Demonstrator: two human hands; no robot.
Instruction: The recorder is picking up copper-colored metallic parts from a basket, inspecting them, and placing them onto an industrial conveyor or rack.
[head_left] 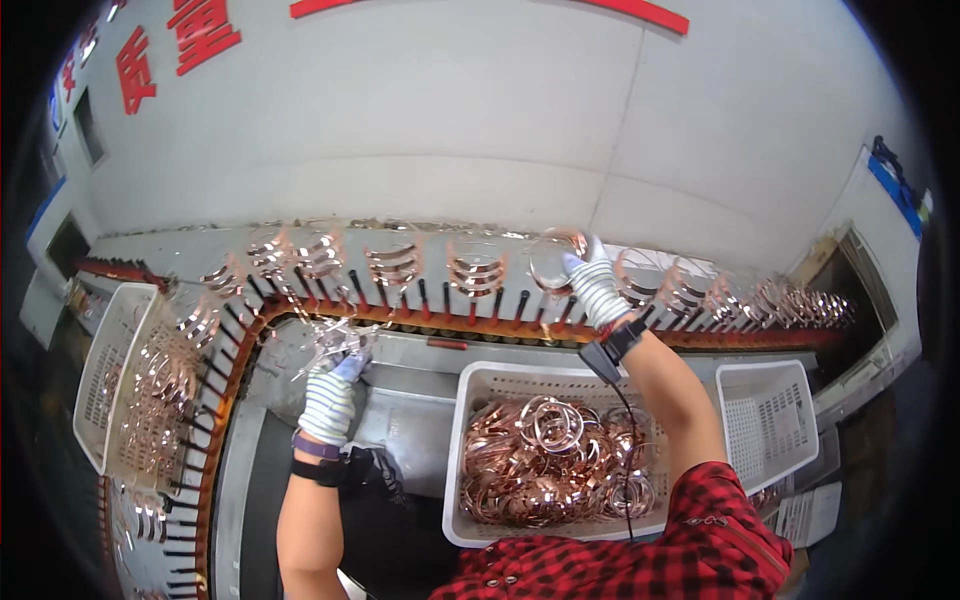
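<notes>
My right hand [597, 287], in a striped glove, is closed on the edge of a copper ring [549, 284] above the row of upright pegs. Further left and lower, my left hand [332, 397], gloved alike, grips a loose bunch of thin shiny metal pieces [340, 338]; their exact kind cannot be made out. Stacked copper rings [476, 274] stand along the line behind the pegs, on both sides of my right hand. In front of my body, a white plastic crate [452, 480] holds a heap of copper rings [550, 425].
The peg line [425, 300], with black and red pegs, runs across and bends toward me at left. A white basket [95, 390] with copper pieces stands at far left. Another white crate [765, 425] sits at right. A black cable [628, 440] hangs from my right wrist over the ring heap.
</notes>
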